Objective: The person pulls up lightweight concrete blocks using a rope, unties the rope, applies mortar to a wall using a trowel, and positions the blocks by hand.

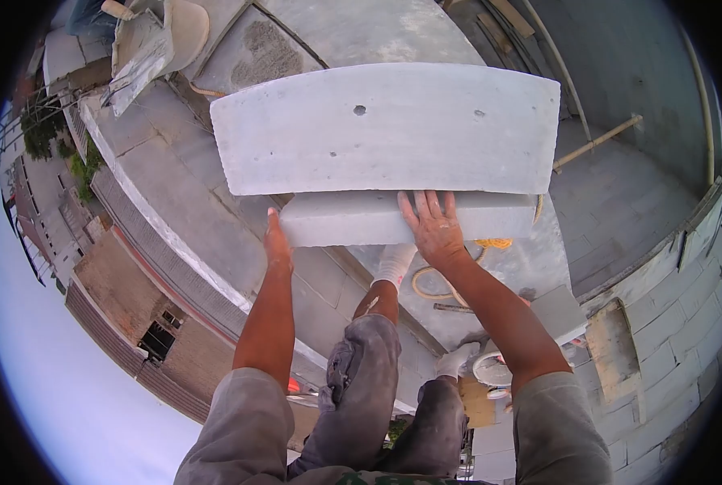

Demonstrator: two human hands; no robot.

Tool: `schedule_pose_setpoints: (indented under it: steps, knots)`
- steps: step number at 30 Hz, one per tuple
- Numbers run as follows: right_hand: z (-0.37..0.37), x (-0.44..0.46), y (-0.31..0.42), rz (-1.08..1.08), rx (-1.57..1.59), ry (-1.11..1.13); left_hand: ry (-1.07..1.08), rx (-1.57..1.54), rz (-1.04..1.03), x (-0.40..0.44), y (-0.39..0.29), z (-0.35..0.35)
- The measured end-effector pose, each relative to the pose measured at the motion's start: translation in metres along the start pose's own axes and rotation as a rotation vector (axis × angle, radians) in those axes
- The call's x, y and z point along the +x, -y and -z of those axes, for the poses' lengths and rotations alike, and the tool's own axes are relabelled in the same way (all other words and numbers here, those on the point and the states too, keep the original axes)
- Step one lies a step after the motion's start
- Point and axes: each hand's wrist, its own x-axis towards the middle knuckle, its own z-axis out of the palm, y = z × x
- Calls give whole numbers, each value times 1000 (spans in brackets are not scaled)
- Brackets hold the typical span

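Note:
A pale, light concrete block [409, 218] lies crosswise in front of me, with small shadow along its far edge. My left hand [277, 241] is at its left end, fingers straight and pointing away from me, seen edge-on. Flat on the same block rests my right hand [435, 230], fingers stretched forward and slightly apart. Their tips reach the lower edge of a larger-looking pale block [393, 133], whose broad face has several small pits. I cannot tell whether the two blocks touch.
Rope [429, 283] lies on the grey slab [538, 259] below the blocks. At upper left is a mortar-smeared tub [187, 32], near part of another person. A wooden stick [599, 144] juts out at right, beside a block wall [672, 356]. Rooftops [118, 299] show far below left.

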Motion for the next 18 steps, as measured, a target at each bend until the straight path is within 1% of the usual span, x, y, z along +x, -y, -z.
schedule_pose_setpoints:
  steps: [2, 5, 7, 8, 9, 10, 11, 13, 15, 17, 18]
  knots:
    - [1, -3, 0, -22, 32, 11, 46, -10, 7, -7, -3, 2]
    - [13, -1, 4, -5, -1, 185, 123, -72, -3, -7, 2, 1]
    - [16, -4, 0, -26, 114, 173, 114, -76, -32, -8, 6, 8]
    - [18, -2, -1, -23, 174, 146, 121, 28, -8, -17, -4, 9]
    - [21, -2, -4, -30, 131, 123, 116, 127, 6, -27, -15, 6]
    - [24, -10, -5, -36, 95, 101, -9, 265, -46, -16, -11, 10]
    - [29, -22, -8, -34, 142, -13, -130, 348, -85, 2, 2, 18]
    - [56, -44, -5, -112, 218, 104, -51, 327, -82, -29, -17, 16]
    - [83, -74, -3, -180, 331, 128, 96, 260, -78, -48, -24, 15]
    - [98, -112, 1, -261, 365, 123, 126, 342, -172, -70, -30, 3]
    - [107, -130, 4, -309, 370, 106, 191, 281, -240, -89, -34, -8]
